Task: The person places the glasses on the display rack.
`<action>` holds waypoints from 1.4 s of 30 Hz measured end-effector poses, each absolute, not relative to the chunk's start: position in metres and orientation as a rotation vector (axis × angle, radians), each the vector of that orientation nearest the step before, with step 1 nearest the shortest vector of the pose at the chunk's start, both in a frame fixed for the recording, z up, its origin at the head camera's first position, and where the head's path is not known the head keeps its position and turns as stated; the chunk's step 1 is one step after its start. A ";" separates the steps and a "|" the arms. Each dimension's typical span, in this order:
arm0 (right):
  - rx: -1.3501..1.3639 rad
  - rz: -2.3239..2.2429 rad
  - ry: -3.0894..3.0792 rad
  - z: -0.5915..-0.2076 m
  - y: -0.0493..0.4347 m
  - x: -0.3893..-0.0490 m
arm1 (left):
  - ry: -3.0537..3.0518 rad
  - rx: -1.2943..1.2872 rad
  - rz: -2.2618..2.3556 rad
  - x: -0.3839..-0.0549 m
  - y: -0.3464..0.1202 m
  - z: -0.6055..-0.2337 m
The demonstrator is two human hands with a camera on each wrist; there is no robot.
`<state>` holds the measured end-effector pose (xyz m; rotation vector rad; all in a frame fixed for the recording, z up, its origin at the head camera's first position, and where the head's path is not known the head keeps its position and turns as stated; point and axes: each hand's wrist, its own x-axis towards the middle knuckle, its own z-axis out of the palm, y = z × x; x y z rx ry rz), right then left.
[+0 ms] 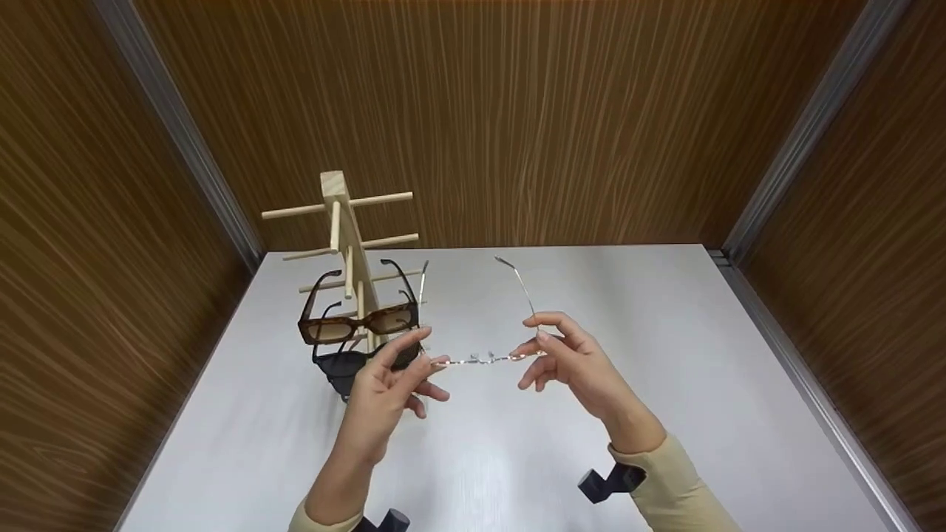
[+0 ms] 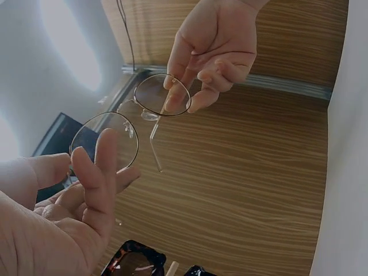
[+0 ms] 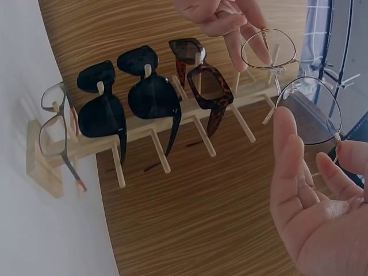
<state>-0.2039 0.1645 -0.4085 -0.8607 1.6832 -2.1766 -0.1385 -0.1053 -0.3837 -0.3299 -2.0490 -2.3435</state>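
A pair of thin metal-rimmed glasses with round clear lenses is held in the air between both hands, temples unfolded and pointing away in the head view. My left hand pinches the left end near the hinge between thumb and fingers. At the opposite end, my right hand grips the other hinge and temple. In the right wrist view, the round rims and nose pads show between the two hands. Just beyond the left hand, tortoiseshell sunglasses and black sunglasses hang on a wooden stand.
Upper pegs of the stand stick out sideways. Lower on it, the right wrist view shows two black pairs and clear-lensed glasses near the base. Wood-grain panels enclose the white table at the back and sides.
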 end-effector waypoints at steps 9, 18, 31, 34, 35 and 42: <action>-0.916 -2.139 1.689 -0.396 0.141 -0.207 | -2.069 -0.249 -2.227 -0.127 -0.123 -0.374; -0.878 -2.081 1.726 -0.376 0.118 -0.211 | -2.056 -0.193 -2.116 -0.116 -0.140 -0.362; -0.781 -2.094 1.694 -0.356 0.081 -0.222 | -2.033 -0.132 -2.010 -0.117 -0.167 -0.348; -0.755 -2.072 1.696 -0.351 0.072 -0.226 | -2.020 -0.097 -2.000 -0.119 -0.173 -0.345; -0.746 -2.065 1.698 -0.350 0.069 -0.227 | -2.011 -0.095 -2.005 -0.120 -0.175 -0.344; -0.680 -2.019 1.710 -0.338 0.053 -0.237 | -1.975 -0.162 -2.036 -0.129 -0.191 -0.336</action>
